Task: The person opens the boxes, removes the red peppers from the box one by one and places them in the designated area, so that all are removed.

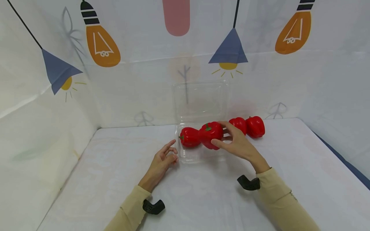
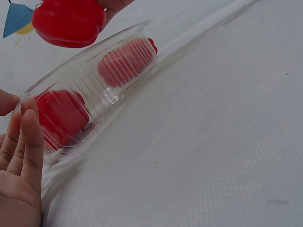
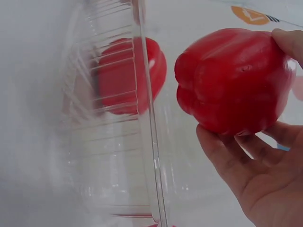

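Observation:
My right hand [image 1: 231, 141] grips a red bell pepper [image 1: 211, 134] by thumb and fingers, holding it just above the open clear plastic clamshell box [image 1: 188, 155]. In the right wrist view the held pepper [image 3: 234, 87] hangs beside the box's ribbed wall [image 3: 118, 142]. A second red pepper [image 1: 189, 137] lies inside the box at its left end. My left hand [image 1: 164, 158] rests on the table with straight fingers touching the box's left corner [image 2: 35, 94]. Two more red peppers [image 1: 238, 124] [image 1: 255, 126] lie on the table behind my right hand.
The box's clear lid [image 1: 200, 101] stands upright against the back wall. White cloth covers the table [image 1: 115, 179]. Printed cloth walls with lamp and bulb drawings close in the left, back and right sides.

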Available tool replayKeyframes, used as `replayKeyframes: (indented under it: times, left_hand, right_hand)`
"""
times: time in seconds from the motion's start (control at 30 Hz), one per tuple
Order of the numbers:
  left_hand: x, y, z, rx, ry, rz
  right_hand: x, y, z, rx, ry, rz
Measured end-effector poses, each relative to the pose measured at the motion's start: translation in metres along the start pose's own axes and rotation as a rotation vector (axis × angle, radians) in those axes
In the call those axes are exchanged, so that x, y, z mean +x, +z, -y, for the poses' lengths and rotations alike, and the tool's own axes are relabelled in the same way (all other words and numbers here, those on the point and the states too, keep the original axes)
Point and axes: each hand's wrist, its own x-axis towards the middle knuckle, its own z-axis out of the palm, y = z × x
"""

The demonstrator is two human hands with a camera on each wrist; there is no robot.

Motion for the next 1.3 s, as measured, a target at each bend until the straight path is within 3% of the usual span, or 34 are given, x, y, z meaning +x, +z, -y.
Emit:
replayKeyframes:
  times: [0.4, 1.3]
  left_hand:
    - [0.001, 0.0, 0.0, -0.009, -0.004, 0.009]
    - [0.001, 0.0, 0.0, -0.006, -0.01, 0.008]
  right_hand:
    - [-0.001, -0.019, -0.007, -0.086, 0.072, -0.039]
    - [-0.015, -0.051, -0.014, -0.032, 0.199, 0.022]
